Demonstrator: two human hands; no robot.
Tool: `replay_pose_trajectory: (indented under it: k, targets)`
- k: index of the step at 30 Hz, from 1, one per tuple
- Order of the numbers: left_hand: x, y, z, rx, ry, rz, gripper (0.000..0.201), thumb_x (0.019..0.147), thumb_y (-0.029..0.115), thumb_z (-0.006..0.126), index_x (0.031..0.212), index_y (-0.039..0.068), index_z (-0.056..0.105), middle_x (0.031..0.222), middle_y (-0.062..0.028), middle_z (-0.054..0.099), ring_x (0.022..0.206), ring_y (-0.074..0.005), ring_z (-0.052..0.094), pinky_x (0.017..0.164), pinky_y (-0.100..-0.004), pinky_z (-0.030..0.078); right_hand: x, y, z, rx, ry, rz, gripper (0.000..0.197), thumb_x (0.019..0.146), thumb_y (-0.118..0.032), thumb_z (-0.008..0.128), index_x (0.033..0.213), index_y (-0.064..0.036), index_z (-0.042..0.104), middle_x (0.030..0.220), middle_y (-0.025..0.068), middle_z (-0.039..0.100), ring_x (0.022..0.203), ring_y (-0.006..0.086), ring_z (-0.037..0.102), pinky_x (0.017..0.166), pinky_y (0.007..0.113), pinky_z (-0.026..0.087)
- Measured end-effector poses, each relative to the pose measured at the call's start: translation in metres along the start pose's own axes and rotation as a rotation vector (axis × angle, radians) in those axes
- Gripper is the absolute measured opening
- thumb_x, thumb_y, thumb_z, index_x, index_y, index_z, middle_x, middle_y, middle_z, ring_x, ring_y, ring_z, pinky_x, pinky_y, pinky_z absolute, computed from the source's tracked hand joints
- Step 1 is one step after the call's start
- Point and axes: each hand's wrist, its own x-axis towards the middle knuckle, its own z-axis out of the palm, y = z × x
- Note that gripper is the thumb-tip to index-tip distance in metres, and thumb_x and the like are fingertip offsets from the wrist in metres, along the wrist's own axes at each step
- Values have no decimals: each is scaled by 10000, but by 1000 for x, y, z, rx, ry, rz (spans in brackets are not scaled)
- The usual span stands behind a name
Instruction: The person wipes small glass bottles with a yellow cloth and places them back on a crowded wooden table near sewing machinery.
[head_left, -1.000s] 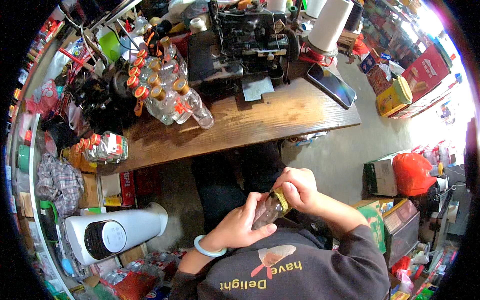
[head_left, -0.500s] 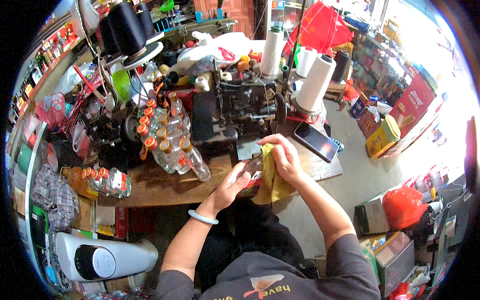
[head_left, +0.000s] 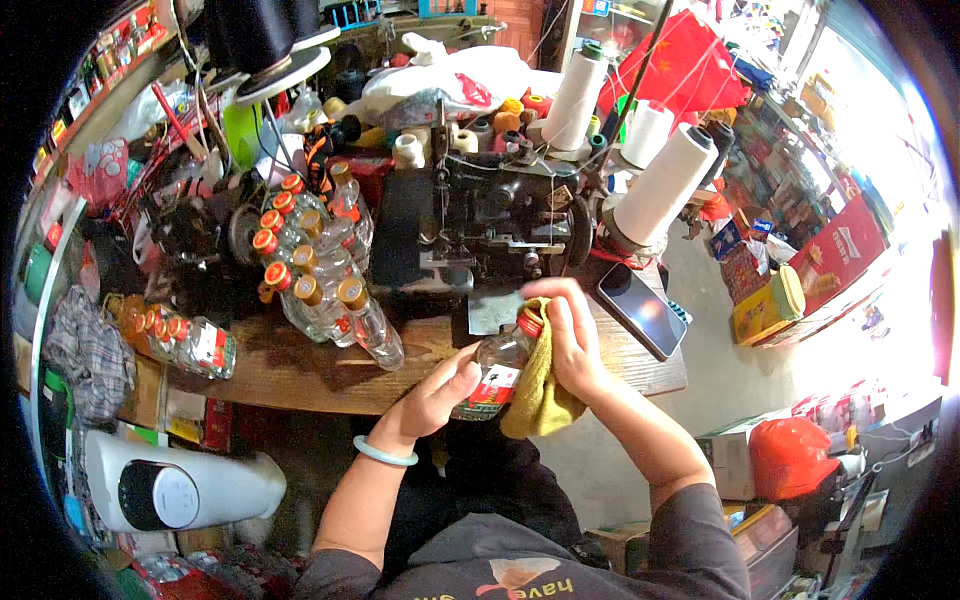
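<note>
As a cluster of capped bottles (head_left: pixel 330 275) crowds the left of the table (head_left: pixel 640 378), the left hand (head_left: pixel 437 398) is wrapped around a clear bottle (head_left: pixel 497 372) over the near edge. That bottle's long axis slants from its near-left base to its red cap, far and right. Nearer the cap, the right hand (head_left: pixel 572 345) grips a yellow-green cloth (head_left: pixel 540 395) against its right side. Farther right lies a phone (head_left: pixel 643 310).

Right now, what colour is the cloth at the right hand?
Mustard yellow cloth, best in head view.
</note>
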Motion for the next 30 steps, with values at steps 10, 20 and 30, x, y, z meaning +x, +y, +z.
replay_pose_trajectory:
  k: [10, 20, 30]
  targets:
    - [2, -6, -4, 30, 85, 36, 546, 1033, 360, 358, 1428, -16, 325, 1386, -97, 446, 1271, -171, 399, 1090, -319, 275, -10, -7, 5, -534, -69, -587, 370, 649, -152, 813, 992, -84, 693, 1045, 123, 617, 780, 248, 601, 688, 337, 512]
    - [0, -4, -4, 61, 171, 104, 626, 886, 350, 674, 1356, 11, 435, 1261, -71, 548, 1140, -158, 502, 1009, -316, 385, -12, -5, 4, -586, 59, -797, 348, 696, -72, 753, 1041, -82, 711, 1073, 79, 663, 709, 172, 604, 573, 279, 462]
    - [1, -8, -3, 37, 115, 103, 612, 898, 162, 667, 1397, 31, 337, 1294, -67, 493, 1205, -168, 467, 1039, -330, 369, -11, -1, -4, -449, -95, -729, 334, 713, -90, 694, 1047, -85, 697, 1093, 109, 665, 622, 179, 575, 523, 284, 444]
